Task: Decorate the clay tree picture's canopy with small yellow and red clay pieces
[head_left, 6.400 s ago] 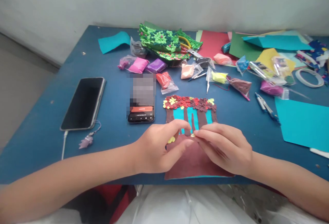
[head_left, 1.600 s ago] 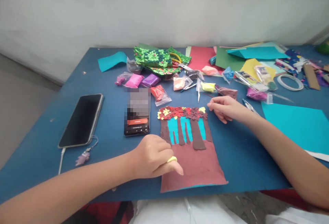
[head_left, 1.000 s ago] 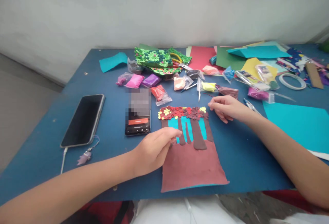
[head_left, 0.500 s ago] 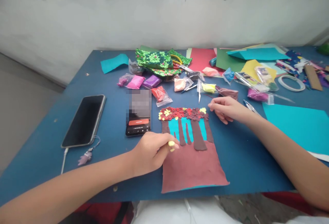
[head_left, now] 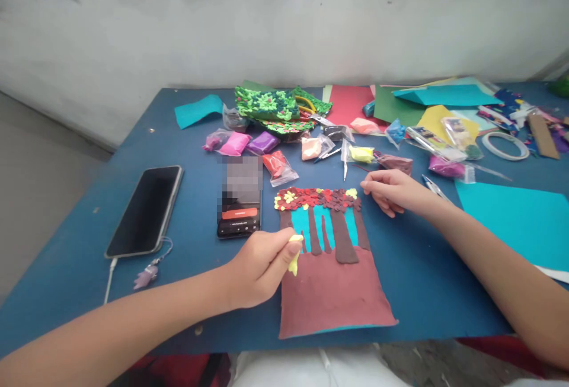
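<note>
My left hand (head_left: 262, 267) is closed in a pinch around a lump of soft yellow clay (head_left: 293, 264), which pokes out above and below the thumb. It hovers over the left edge of a clay picture (head_left: 333, 295). That picture has a reddish-brown lower part, dark brown tree trunks on turquoise, and a top band of small red, maroon and yellow clay pieces. Beside the picture's upper right corner rests my right hand (head_left: 393, 191), thumb and forefinger pressed together and the other fingers curled. Anything between those fingertips is too small to make out.
Left of the picture lie a lit phone (head_left: 240, 197) and a dark phone (head_left: 144, 212) with a cable and charm. Behind are several clay packets (head_left: 362, 154), a green decorated piece (head_left: 267, 104) and coloured paper. A tape roll (head_left: 505, 146) and turquoise sheet (head_left: 515, 215) lie right.
My left thumb and fingers have shifted on the yellow clay, and a longer piece of it now shows below the thumb. My right hand stays in place.
</note>
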